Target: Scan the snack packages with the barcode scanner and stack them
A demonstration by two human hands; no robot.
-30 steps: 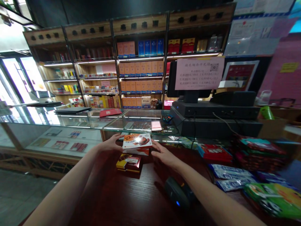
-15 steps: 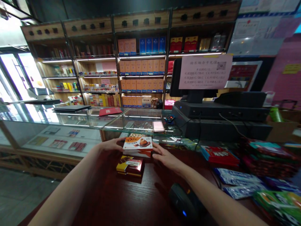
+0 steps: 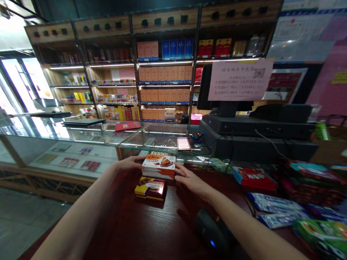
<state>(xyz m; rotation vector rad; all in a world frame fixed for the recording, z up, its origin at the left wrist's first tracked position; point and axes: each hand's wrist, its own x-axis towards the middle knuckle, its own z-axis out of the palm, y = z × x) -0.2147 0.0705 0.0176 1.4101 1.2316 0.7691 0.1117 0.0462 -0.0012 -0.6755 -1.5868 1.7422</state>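
A small stack of white and orange Dove chocolate boxes (image 3: pixel 158 167) lies on the dark wooden counter, between both hands. My left hand (image 3: pixel 129 164) has its fingers against the left side and back corner of the stack. Against the right side press the bent fingers of my right hand (image 3: pixel 189 177). Just in front of the stack, on my side, a few yellow and brown chocolate packs (image 3: pixel 150 187) lie piled, touched by neither hand. A black handheld scanner (image 3: pixel 213 231) with a blue light is under my right forearm, which partly hides it.
Red packets (image 3: pixel 255 177), blue and white wrapped bars (image 3: pixel 276 204) and a green packet (image 3: pixel 322 231) lie at the right. Behind the counter top (image 3: pixel 121 216) are a glass display case (image 3: pixel 162 134) and a black till monitor (image 3: pixel 204 88) with a pink sign.
The view has shifted slightly. Both hands stay at the sides of the Dove boxes, and the boxes and packs look nearly unmoved on the counter.
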